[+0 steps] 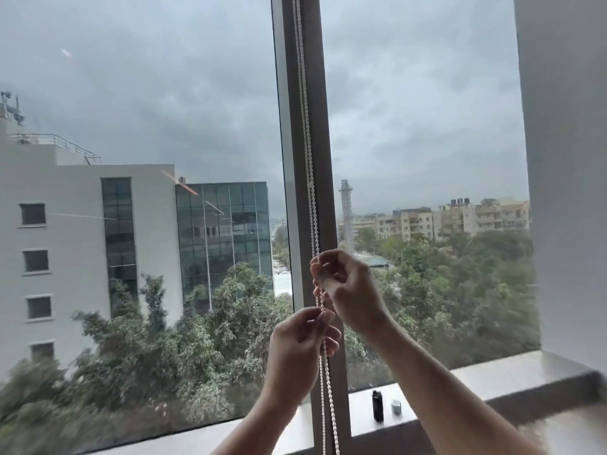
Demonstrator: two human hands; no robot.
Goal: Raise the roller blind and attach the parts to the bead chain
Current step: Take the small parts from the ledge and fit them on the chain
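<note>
A white bead chain (307, 142) hangs in two strands down the grey window mullion (297, 192). My right hand (348, 287) is closed around the chain at the upper grip, fingers curled on a small part that I cannot make out. Just below, my left hand (302, 343) pinches the same chain between thumb and forefinger. Under my hands the chain (328, 405) drops on to the bottom edge of the view. On the sill stand a black part (377, 406) and a small white part (396, 407). The roller blind itself is out of view.
The grey windowsill (492, 376) runs along the bottom right, under my right forearm. A white wall (565, 159) closes off the right side. Large glass panes (147, 110) look onto buildings, trees and overcast sky.
</note>
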